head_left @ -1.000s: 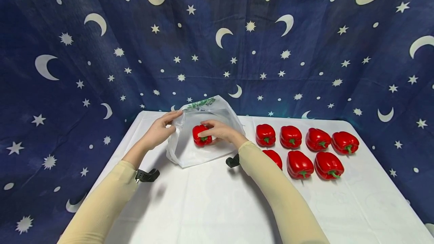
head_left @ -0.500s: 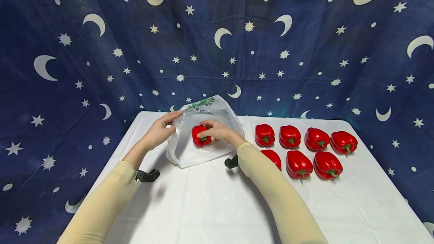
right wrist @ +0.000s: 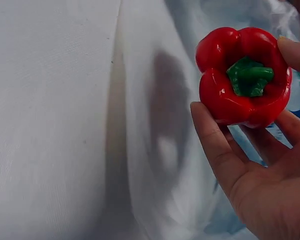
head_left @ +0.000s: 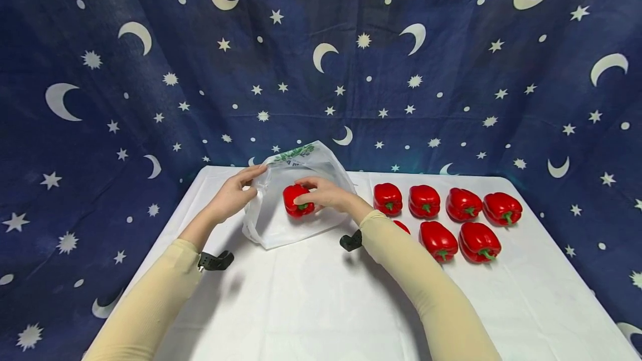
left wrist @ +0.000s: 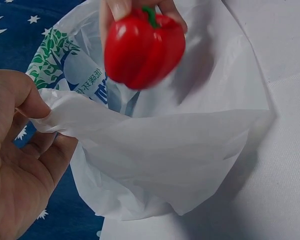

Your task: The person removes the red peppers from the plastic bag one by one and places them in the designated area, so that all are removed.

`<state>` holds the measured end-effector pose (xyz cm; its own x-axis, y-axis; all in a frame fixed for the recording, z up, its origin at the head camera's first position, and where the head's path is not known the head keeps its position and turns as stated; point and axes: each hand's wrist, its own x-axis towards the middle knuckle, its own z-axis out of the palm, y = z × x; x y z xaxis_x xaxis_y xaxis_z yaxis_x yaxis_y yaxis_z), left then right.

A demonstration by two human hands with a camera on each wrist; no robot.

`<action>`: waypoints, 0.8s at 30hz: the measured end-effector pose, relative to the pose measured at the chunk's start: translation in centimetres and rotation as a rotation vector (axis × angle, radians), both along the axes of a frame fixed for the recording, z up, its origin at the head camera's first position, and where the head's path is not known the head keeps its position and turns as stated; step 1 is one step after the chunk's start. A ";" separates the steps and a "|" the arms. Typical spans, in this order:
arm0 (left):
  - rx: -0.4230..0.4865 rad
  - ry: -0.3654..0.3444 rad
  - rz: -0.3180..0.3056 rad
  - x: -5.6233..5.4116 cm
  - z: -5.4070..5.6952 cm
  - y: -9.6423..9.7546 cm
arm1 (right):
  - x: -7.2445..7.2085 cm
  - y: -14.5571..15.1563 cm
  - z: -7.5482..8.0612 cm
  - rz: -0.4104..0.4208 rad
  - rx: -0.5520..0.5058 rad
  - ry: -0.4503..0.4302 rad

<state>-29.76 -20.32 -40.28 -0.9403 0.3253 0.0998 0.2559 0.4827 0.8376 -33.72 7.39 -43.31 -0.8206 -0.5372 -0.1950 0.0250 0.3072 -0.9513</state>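
My left hand (head_left: 232, 196) pinches the left rim of a white plastic bag (left wrist: 160, 160) between thumb and fingers. The bag's mouth gapes toward me, and a green tree print shows on its far side. In my right hand (head_left: 328, 195) is a red bell pepper (right wrist: 245, 77) with a green stem, gripped between thumb and fingers. The head view has this pepper inside the outline of the bag's mouth. From the left wrist, the pepper (left wrist: 144, 50) appears over the opening, with the right fingers behind it.
To the right, red bell peppers lie in two rows on the white tablecloth (head_left: 311, 299), the back row including a pepper (head_left: 502, 208) at its right end. One front-row pepper (head_left: 401, 226) is mostly hidden by my right sleeve. A dark blue star-and-moon curtain (head_left: 301, 43) hangs behind the table.
The head view has shifted slightly, sliding the scene a little leftward. My right forearm has moved slightly right against the table, covering more of the nearest front-row pepper. Both hands keep their grips.
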 end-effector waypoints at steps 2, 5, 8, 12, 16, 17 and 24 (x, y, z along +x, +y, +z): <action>0.000 -0.002 0.000 0.0 0.1 0.1 | 0.3 0.7 0.6 0.018 -0.010 0.006; -0.003 0.002 -0.004 0.1 0.2 0.1 | 0.8 1.8 1.6 0.032 -0.029 0.014; -0.003 -0.005 -0.008 0.6 0.8 0.5 | 1.3 3.1 2.4 0.032 -0.023 0.028; -0.002 -0.002 -0.004 0.7 0.6 0.4 | 2.3 5.2 3.5 0.018 0.024 0.041; -0.010 0.014 -0.006 -0.1 -0.4 0.0 | 3.4 7.8 4.5 -0.008 0.075 0.058; -0.010 0.015 -0.007 -0.1 -0.4 0.0 | 3.8 8.5 4.8 -0.013 0.082 0.062; -0.004 0.016 -0.011 -0.1 -0.3 -0.1 | 5.8 13.3 5.8 -0.073 0.140 0.075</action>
<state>-29.87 -20.41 -40.60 -0.9349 0.3362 0.1134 0.2745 0.4827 0.8317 -27.97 20.67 -37.47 -0.8714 -0.4480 -0.2000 -0.0179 0.4364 -0.8996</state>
